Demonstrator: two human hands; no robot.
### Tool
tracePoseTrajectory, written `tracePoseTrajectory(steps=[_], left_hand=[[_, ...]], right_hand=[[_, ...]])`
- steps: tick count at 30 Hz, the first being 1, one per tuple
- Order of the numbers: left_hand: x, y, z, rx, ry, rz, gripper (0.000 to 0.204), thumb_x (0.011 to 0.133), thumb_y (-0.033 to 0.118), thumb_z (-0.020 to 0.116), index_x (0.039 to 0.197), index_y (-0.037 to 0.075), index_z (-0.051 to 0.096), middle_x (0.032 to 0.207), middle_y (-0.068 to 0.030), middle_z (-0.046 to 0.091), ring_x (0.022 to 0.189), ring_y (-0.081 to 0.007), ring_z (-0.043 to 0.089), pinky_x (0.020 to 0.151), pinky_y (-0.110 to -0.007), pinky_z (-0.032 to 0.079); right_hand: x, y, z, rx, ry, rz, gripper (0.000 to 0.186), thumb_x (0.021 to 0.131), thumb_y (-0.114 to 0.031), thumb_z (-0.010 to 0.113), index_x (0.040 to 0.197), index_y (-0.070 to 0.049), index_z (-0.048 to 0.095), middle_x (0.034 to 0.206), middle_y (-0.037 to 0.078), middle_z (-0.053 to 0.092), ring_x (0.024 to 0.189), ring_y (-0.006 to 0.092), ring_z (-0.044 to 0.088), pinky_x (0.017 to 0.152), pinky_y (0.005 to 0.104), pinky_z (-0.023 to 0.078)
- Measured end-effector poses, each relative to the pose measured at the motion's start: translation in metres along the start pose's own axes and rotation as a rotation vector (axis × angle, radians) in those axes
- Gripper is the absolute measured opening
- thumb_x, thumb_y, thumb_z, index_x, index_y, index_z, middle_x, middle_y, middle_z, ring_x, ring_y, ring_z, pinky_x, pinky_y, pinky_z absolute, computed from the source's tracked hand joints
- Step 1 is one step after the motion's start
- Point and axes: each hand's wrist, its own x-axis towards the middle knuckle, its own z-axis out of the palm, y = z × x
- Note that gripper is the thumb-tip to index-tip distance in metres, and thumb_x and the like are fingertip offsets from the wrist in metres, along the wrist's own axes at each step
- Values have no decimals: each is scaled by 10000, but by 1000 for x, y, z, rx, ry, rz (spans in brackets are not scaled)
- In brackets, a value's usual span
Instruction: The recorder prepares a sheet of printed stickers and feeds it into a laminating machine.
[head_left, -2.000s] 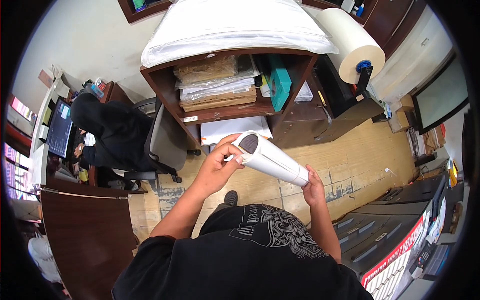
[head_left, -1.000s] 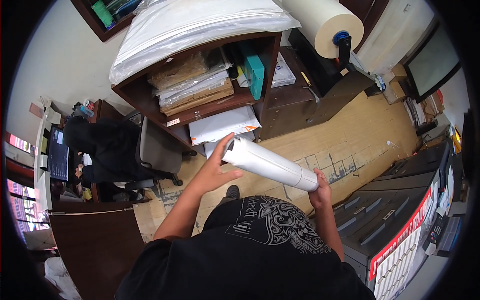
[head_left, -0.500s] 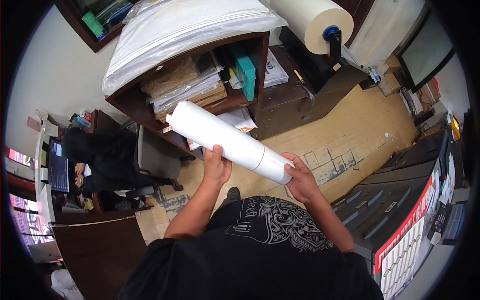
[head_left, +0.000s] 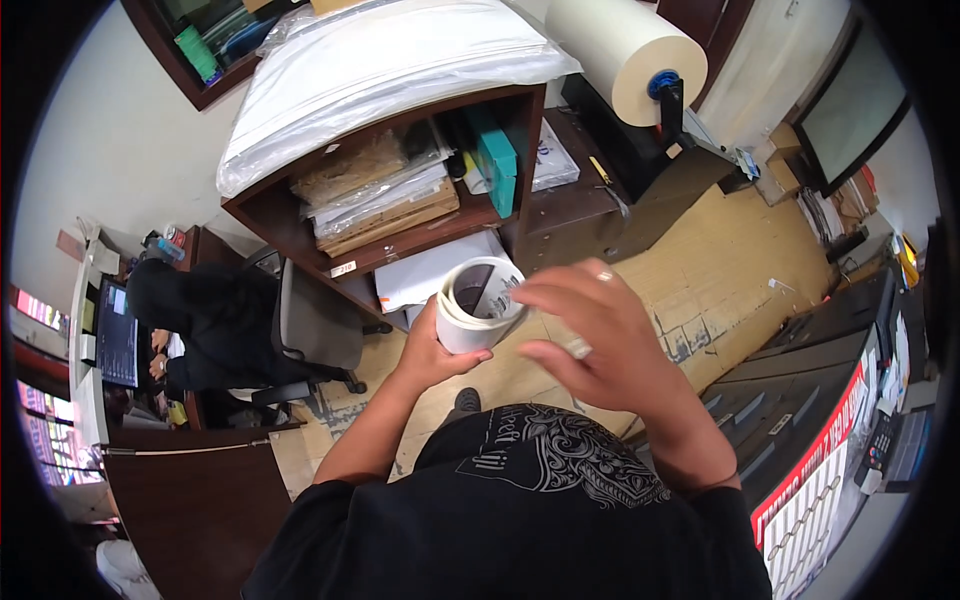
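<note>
The left hand [head_left: 434,350] is curled, thumb [head_left: 470,358] pointing right, while the right hand [head_left: 608,335] points its parted fingers [head_left: 555,293] leftward.

The bare right hand [head_left: 612,335] is blurred; contact with the white rolled-paper tube [head_left: 463,337] cannot be determined. The tube's lower end is obscured, as are some fingers of the bare left hand [head_left: 430,352]. Upper edge crops the large cream roll [head_left: 630,50].

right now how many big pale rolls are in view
2: white paper roll in the bare left hand; large cream roll on a black stand, upper right. Others may be hidden.
</note>
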Motion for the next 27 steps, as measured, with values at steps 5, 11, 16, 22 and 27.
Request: tracePoseTrajectory(steps=[5,11,16,22,27], left_hand=[[-8,11,-17,312,-128,5,918,601,342,928,1365,51,510,1243,-173,617,1152,-343,605,988,-421,470],[-13,11,-50,450,-341,-139,867,650,373,890,1361,47,515,1272,-171,612,1199,-361,582,987,-439,477],[-13,5,-58,579,-426,-186,863,648,384,885,1365,76,515,1285,-153,608,1191,-360,585,987,-449,475],[-15,-31,-72,622,-379,-88,844,656,363,882,1366,89,517,1284,-155,612,1183,-356,592,990,-442,480],[-14,-70,-88,489,-155,-376,813,721,372,858,1367,39,492,1269,-193,609,1166,-330,607,1000,-413,483]], right_hand=[[16,11,25,43,-342,70,102,895,-151,659,950,-68,679,909,93,651,863,322,587,835,419,446],[-16,32,28,248,-53,310,95,939,-124,611,923,-33,634,893,132,638,856,328,583,844,415,438],[-39,39,18,74,27,297,205,922,-202,685,1013,-23,645,915,164,651,857,355,603,879,424,427],[-100,69,-52,97,326,757,157,970,-151,671,1073,-33,677,982,70,701,924,154,643,841,313,501],[-208,80,-166,158,855,657,308,1032,-152,569,1269,45,577,1204,106,660,1096,165,613,983,313,457]])
